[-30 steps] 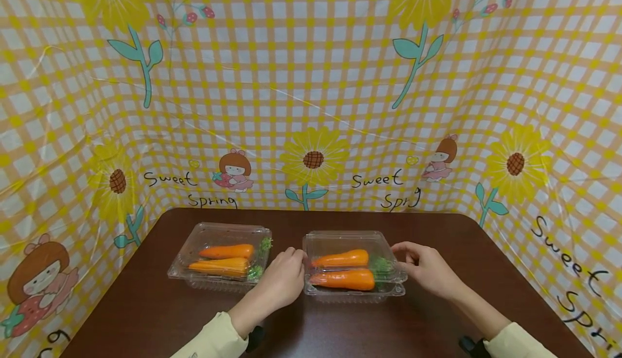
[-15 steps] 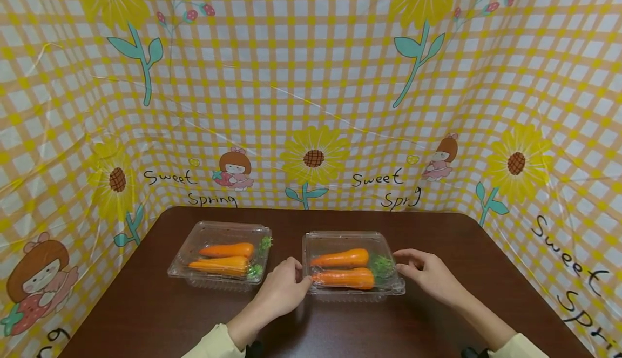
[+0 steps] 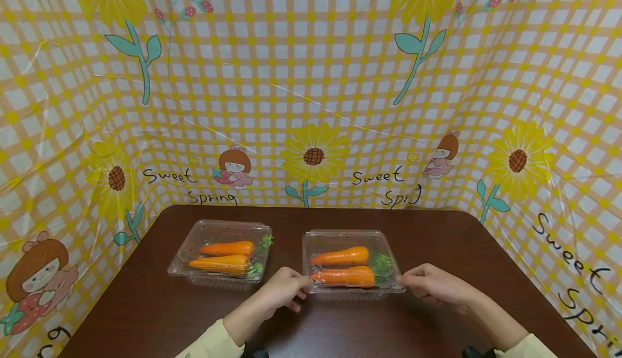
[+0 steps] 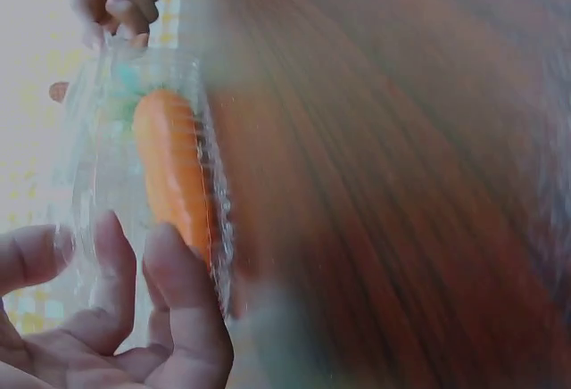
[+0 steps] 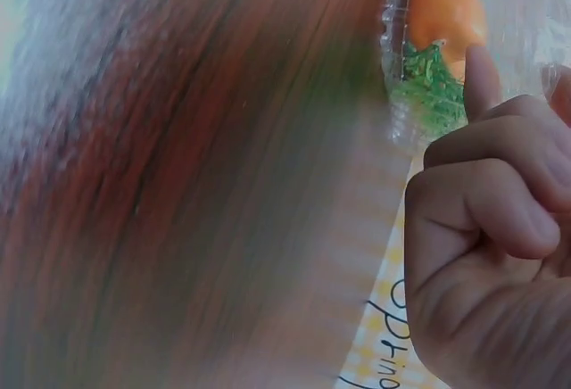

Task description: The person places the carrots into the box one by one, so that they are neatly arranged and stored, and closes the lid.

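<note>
A clear plastic clamshell box [image 3: 340, 239], its lid down, holds two orange carrots [image 3: 342, 276] with green tops [image 3: 384, 265] toward the right. At its front left corner my left hand [image 3: 284, 292] pinches the rim, thumb above and the other fingers bent below. My right hand [image 3: 437, 285] pinches the front right corner between thumb and forefinger. In the left wrist view, the thumb and fingers [image 4: 111, 264] lie either side of the box's edge. The right wrist view shows the remaining right fingers [image 5: 500, 202] curled beside the box.
A second lidded clamshell box [image 3: 218, 231] with two carrots [image 3: 218, 264] stands to the left on the dark brown table [image 3: 340, 331]. A yellow checked cloth [image 3: 311, 77] with sunflowers hangs around the back and sides.
My left hand has come from the box's left side to its front left corner. The right hand has slid forward along the right side to the front corner. The raised lid edge has gone down.
</note>
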A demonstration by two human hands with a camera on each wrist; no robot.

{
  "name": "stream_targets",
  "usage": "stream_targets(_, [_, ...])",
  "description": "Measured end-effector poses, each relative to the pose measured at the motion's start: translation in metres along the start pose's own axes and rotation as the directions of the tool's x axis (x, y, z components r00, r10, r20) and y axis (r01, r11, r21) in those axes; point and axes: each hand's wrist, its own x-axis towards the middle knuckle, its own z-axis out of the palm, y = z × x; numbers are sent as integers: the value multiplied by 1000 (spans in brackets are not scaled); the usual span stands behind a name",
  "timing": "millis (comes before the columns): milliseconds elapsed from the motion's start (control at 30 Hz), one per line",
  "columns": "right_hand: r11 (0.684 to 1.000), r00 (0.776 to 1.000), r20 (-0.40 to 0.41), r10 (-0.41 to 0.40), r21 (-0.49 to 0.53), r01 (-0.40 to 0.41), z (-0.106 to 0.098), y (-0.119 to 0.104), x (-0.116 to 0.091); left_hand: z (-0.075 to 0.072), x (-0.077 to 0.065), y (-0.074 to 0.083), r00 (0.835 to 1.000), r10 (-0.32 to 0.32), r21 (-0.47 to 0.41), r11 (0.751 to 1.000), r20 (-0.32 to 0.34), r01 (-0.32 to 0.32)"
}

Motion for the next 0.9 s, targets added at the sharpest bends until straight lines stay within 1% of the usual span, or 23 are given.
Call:
stream_targets(133, [998, 999, 36, -13, 67, 10, 1, 1, 1, 2, 1, -1, 1000, -2, -32, 999, -2, 2])
stream_targets(267, [993, 998, 51, -28, 116, 22, 0, 3, 2, 4, 1, -2, 1000, 2, -47, 999, -13, -3])
stream_targets(400, [992, 998, 50, -36, 121, 30, 1, 5, 2, 6, 1, -1, 1000, 5, -59, 998, -28, -7])
stream_targets(500, [992, 999, 44, -26, 122, 21, 1, 6, 2, 7, 1, -1, 999, 7, -64, 998, -37, -9])
stream_targets(733, [991, 998, 46, -33, 129, 26, 2, 7, 3, 11, 2, -2, 998, 8, -63, 998, -63, -12])
stream_targets(900, [990, 999, 42, -25, 138, 19, 2, 8, 4, 12, 1, -3, 998, 0, -70, 998, -58, -4])
